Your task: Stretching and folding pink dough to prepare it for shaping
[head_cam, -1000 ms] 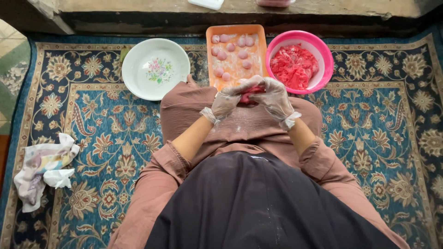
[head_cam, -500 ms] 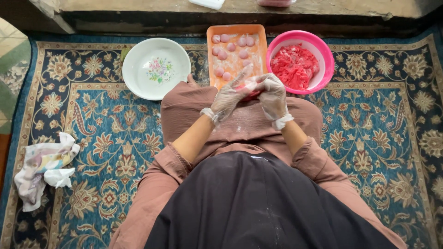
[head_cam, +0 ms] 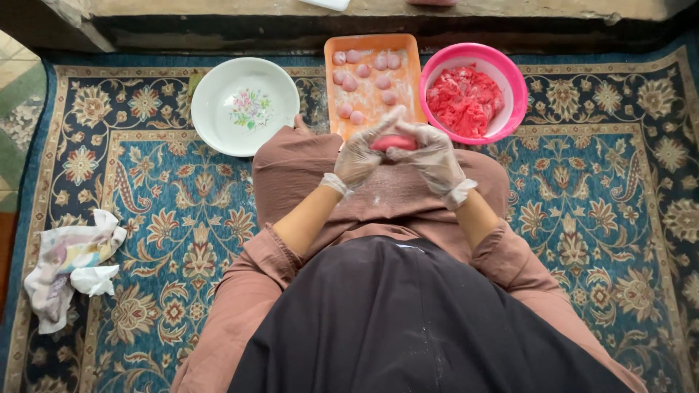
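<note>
**Operator:** Pink dough, one lump [head_cam: 394, 142], sits pressed between both hands above my lap. My left hand [head_cam: 362, 155] cups it from one side with the fingers curled round it; my right hand [head_cam: 431, 156] closes on it from the other side. Both wear thin clear gloves, and both are holding that same lump.

**Observer:** What lies beyond the hands?

**Operator:** Straight ahead, just past my knees, an orange tray [head_cam: 408, 54] dusted with flour holds about ten small pink balls [head_cam: 363, 70] scattered over its near and far parts. Touching the tray's right edge is a pink bowl [head_cam: 515, 80] with a heap of bright red-pink dough [head_cam: 466, 98] inside.

**Observer:** And on the other side?

**Operator:** A white bowl [head_cam: 211, 91] with a flower print in its middle sits to the left of the tray, near but apart from it. Well off to the left, a crumpled cloth [head_cam: 69, 266] lies on the patterned blue carpet [head_cam: 604, 211]. Flour specks show on my dark apron [head_cam: 408, 320].
</note>
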